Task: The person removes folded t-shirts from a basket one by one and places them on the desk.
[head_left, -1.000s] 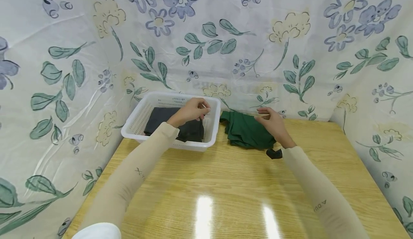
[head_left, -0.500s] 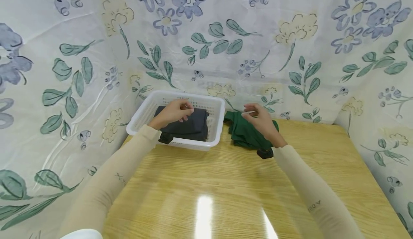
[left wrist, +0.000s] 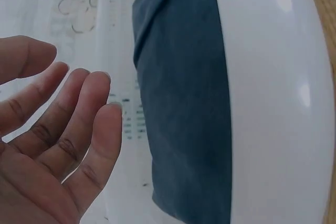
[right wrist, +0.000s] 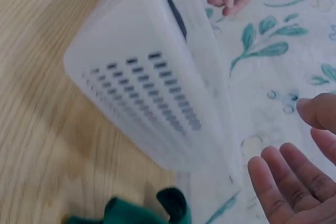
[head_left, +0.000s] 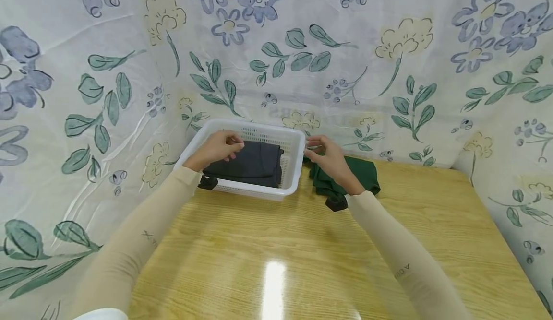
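The two hands are well apart, each with its fingers loosely bent and nothing in its grasp. The left hand (head_left: 219, 146) is over the left part of a white plastic basket (head_left: 297, 171), its thumb parted from the fingers (the left wrist view shows this gap plainly) and its fingertips clear of the dark cloth (head_left: 249, 160) inside. The right hand (head_left: 329, 157) is between the basket's right rim and a green cloth (head_left: 364, 172), its fingers directed toward that rim; in the right wrist view the fingertips are near the basket without touching it, the thumb likewise spread from them. A small black device, seen at the left wrist (head_left: 208, 182) and the right wrist (head_left: 336, 203), sits just beyond each cream sleeve (head_left: 140, 250). The basket, rectangular with slotted walls, stands upright toward the far left of a wood-grain table (head_left: 242, 248). Within it the dark cloth lies folded flat. Just to the basket's right, the green cloth lies rumpled on the table, partly hidden by the right hand. A pale sheet (head_left: 354, 61), printed with blue flowers, yellow blooms and green leaves, backs and flanks the table.
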`<state>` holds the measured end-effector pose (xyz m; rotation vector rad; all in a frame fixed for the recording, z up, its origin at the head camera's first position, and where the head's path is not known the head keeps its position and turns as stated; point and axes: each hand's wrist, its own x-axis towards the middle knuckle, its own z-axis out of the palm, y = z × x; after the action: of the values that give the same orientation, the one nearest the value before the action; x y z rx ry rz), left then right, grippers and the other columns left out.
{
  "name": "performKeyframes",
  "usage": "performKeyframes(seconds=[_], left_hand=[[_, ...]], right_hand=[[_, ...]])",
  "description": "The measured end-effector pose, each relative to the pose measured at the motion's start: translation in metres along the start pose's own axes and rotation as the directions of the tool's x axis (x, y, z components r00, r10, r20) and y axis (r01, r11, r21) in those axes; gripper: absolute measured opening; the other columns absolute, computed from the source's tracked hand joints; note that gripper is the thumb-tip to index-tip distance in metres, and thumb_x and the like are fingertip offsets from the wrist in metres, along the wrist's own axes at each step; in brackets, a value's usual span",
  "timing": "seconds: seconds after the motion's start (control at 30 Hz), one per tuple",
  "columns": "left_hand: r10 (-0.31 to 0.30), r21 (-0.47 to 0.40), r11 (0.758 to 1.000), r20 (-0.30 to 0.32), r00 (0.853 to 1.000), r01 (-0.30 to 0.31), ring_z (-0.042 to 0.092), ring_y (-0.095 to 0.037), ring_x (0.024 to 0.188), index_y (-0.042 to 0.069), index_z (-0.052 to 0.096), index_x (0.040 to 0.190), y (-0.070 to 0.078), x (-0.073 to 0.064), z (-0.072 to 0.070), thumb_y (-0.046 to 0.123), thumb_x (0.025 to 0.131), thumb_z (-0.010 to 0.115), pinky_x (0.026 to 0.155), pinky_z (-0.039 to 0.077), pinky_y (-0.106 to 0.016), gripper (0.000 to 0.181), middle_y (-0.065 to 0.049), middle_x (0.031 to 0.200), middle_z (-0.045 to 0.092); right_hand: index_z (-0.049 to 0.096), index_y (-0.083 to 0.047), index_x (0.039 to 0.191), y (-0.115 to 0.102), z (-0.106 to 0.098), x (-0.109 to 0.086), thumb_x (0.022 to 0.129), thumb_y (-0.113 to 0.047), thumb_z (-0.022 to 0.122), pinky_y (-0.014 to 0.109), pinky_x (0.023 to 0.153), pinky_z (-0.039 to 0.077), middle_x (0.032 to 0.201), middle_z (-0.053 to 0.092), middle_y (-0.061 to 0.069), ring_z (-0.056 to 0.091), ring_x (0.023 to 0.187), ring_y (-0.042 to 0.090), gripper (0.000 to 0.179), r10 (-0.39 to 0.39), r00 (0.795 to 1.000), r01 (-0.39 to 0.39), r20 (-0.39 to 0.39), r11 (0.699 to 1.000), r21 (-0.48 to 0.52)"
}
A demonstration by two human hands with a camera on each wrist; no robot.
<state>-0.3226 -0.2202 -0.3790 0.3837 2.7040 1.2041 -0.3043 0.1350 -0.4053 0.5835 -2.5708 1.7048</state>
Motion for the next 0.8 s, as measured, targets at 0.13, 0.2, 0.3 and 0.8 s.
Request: performKeyframes(seconds=[0.13,0.2,0.3,0.8], left_hand=[[-0.008,0.007,1.000,-0.009,1.000,0.008,0.066,-0.042,0.097,-0.001,0.062,0.126,-0.005,-0.005,-0.009,0.024,0.108,0.057,0.082,0.057,-0.052,0.031,-0.027,0.119,0.064],[-0.014,0.006,1.000,-0.012,1.000,0.014,0.065,-0.043,0.098,-0.001,0.061,0.128,-0.007,-0.007,-0.012,0.025,0.108,0.057,0.084,0.056,-0.053,0.033,-0.027,0.121,0.064],[-0.028,0.003,1.000,-0.024,0.999,0.028,0.065,-0.044,0.099,-0.002,0.061,0.130,-0.010,-0.008,-0.016,0.026,0.108,0.056,0.084,0.056,-0.054,0.036,-0.028,0.122,0.063],[-0.136,-0.007,0.991,-0.016,0.991,0.136,0.066,-0.037,0.094,-0.006,0.058,0.129,-0.025,-0.007,-0.033,0.021,0.109,0.054,0.078,0.058,-0.047,0.034,-0.027,0.122,0.060]], right_hand=[[0.056,-0.012,0.141,-0.008,0.013,0.004,0.103,-0.022,0.067,0.047,0.084,0.057,0.134,0.062,0.011,0.063,0.111,0.028,0.041,-0.011,1.000,0.012,0.006,0.999,-0.035],[0.057,-0.014,0.141,-0.011,0.020,0.006,0.103,-0.022,0.067,0.046,0.083,0.057,0.133,0.062,0.009,0.062,0.111,0.027,0.040,-0.013,1.000,0.014,0.014,0.999,-0.038],[0.057,-0.015,0.141,-0.013,0.030,0.010,0.103,-0.022,0.067,0.046,0.084,0.057,0.134,0.061,0.010,0.063,0.110,0.027,0.041,-0.018,0.999,0.019,0.036,0.999,-0.026],[0.055,-0.009,0.144,-0.024,0.077,0.023,0.105,-0.026,0.064,0.044,0.094,0.054,0.143,0.055,0.015,0.060,0.118,0.030,0.044,0.165,0.977,-0.159,0.133,0.986,-0.055]])
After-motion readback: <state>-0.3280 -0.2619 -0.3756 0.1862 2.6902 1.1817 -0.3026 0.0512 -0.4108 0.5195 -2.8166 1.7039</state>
